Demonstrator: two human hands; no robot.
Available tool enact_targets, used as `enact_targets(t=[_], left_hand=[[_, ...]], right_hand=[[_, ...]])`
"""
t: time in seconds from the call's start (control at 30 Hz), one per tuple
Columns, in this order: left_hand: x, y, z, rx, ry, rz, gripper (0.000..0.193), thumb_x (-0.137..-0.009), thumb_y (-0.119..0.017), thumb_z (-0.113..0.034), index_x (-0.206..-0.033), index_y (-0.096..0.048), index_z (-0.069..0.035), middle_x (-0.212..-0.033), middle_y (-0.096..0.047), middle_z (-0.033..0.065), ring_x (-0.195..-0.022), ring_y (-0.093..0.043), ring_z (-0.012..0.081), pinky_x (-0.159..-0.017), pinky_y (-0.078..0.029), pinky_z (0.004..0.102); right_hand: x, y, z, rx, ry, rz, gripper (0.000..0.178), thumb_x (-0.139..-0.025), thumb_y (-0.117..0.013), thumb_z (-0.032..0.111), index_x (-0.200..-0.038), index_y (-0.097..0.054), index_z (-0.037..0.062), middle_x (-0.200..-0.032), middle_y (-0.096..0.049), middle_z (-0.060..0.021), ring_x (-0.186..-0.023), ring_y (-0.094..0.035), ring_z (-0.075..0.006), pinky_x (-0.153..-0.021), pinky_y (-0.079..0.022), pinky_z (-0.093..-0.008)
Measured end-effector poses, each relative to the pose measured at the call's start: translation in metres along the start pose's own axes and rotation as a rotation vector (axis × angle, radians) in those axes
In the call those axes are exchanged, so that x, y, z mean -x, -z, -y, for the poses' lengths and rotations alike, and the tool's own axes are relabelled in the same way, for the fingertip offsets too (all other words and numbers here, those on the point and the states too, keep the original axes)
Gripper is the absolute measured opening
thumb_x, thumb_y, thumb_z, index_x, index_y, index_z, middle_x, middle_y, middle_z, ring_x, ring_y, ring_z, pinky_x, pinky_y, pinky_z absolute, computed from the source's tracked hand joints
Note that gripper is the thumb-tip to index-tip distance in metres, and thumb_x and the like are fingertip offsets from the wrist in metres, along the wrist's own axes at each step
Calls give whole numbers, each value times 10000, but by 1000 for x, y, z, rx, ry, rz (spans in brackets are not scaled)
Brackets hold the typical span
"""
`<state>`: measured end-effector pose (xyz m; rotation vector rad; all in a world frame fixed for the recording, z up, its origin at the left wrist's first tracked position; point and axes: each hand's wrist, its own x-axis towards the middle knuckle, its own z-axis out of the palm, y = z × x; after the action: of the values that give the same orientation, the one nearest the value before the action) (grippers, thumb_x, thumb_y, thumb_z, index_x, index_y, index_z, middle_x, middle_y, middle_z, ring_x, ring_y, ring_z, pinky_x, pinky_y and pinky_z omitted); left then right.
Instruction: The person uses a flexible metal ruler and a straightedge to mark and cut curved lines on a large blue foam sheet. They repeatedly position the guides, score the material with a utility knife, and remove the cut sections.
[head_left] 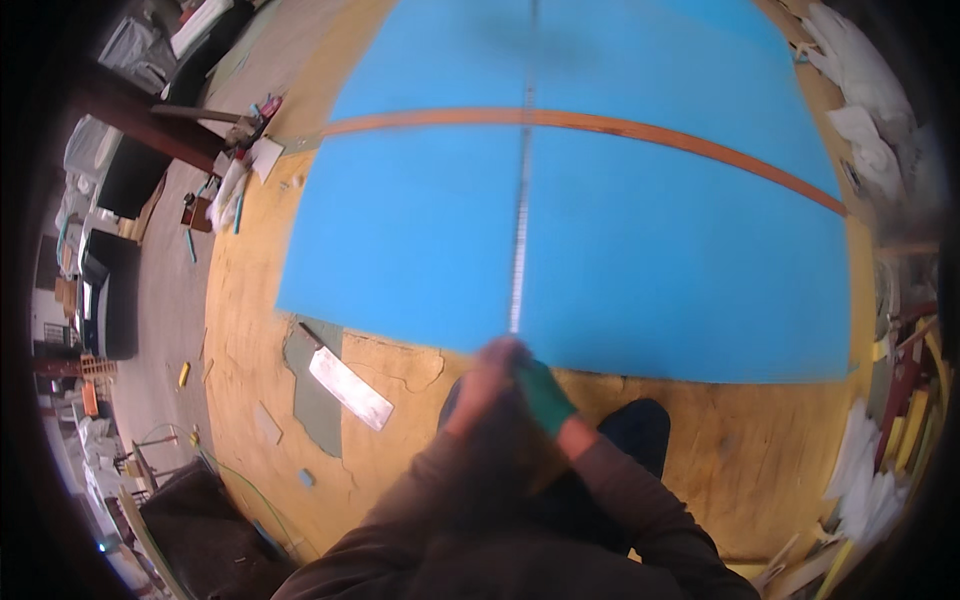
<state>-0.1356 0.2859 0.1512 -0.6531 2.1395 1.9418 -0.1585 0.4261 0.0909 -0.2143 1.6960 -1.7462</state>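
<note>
2 dark sleeves [642,495] are extending from the lower edge, and the left hand [480,388] and the right hand [547,398], which is wearing a green glove [538,385], are sitting together at the near end of a measuring tape [519,250]; because of blur, I cannot tell if they are grasping it. This tape is lying along a blue sheet [400,220], crossing a brown wooden strip [660,135]. Left of the hands, a cleaver [350,387] is resting on the wooden surface [740,460].

Either side of the tape [519,250], the blue sheet [680,270] gives free passage up to the orange strip [650,129].
</note>
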Motion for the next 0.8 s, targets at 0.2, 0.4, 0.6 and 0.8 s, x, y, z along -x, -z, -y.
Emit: enact_targets(t=[0.2,0.4,0.6,0.8], left_hand=[[44,165,79,235,197,-370,356,-1158,-503,-340,-947,-619,-78,-764,-659,72,-541,-597,136,-475,-480,288],[105,252,172,-61,294,-451,362,-1141,-514,-294,-903,-627,-47,-771,-635,35,-745,-632,141,-690,-511,316],[134,268,238,-71,356,-495,375,-1151,-518,-282,-872,-632,-59,-751,-630,11,-702,-596,113,-687,-488,293],[142,285,278,-223,332,-550,377,-1134,-537,-273,-863,-641,-33,-760,-654,35,-732,-638,132,-687,-508,319]], right_hand=[[-31,-84,-32,565,112,229,417,-1136,-528,371,-1408,-628,70,-1366,-663,-207,-1169,-696,-370,-1032,-533,-461],[-14,38,-78,470,27,20,383,-1106,-561,209,-1427,-579,2,-1421,-601,-257,-1298,-607,-364,-1074,-506,-463],[8,149,-95,191,-318,-332,330,-1107,-627,331,-1284,-673,56,-1095,-708,-38,-936,-696,-154,-773,-542,-304],[34,157,-92,-8,-382,-463,280,-1103,-628,327,-1192,-697,71,-1028,-719,-49,-839,-707,-188,-700,-543,-326]])
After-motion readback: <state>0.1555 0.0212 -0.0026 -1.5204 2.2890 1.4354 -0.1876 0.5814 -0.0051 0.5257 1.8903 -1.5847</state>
